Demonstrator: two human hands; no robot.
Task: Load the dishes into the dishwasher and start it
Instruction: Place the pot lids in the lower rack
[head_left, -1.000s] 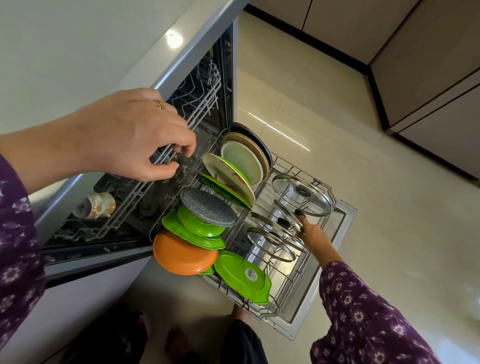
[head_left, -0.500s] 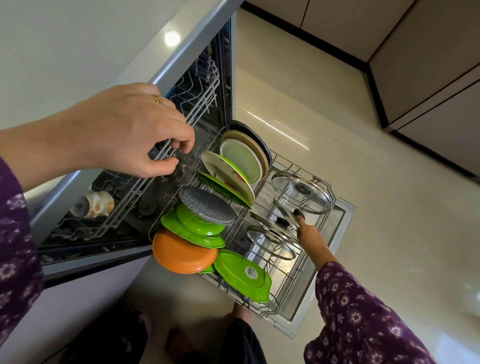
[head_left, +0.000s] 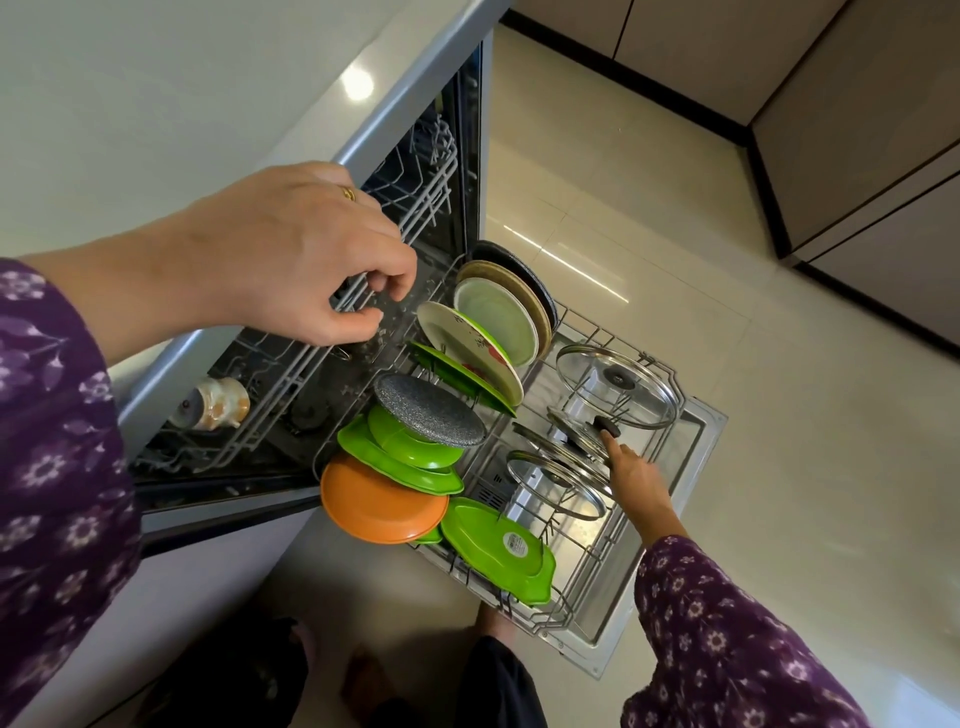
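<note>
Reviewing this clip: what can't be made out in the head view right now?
Head view:
Left hand: curled fingertips overlap the upper rack wire; grip unclear.
Right hand: its back hides the fingers at the lid knob.
Green plate label: too small to read.
Dark plate: covered by plates in front.

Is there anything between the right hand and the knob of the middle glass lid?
Nothing visible. The fingertips of the right hand already reach the black knob of the middle lid.
</note>
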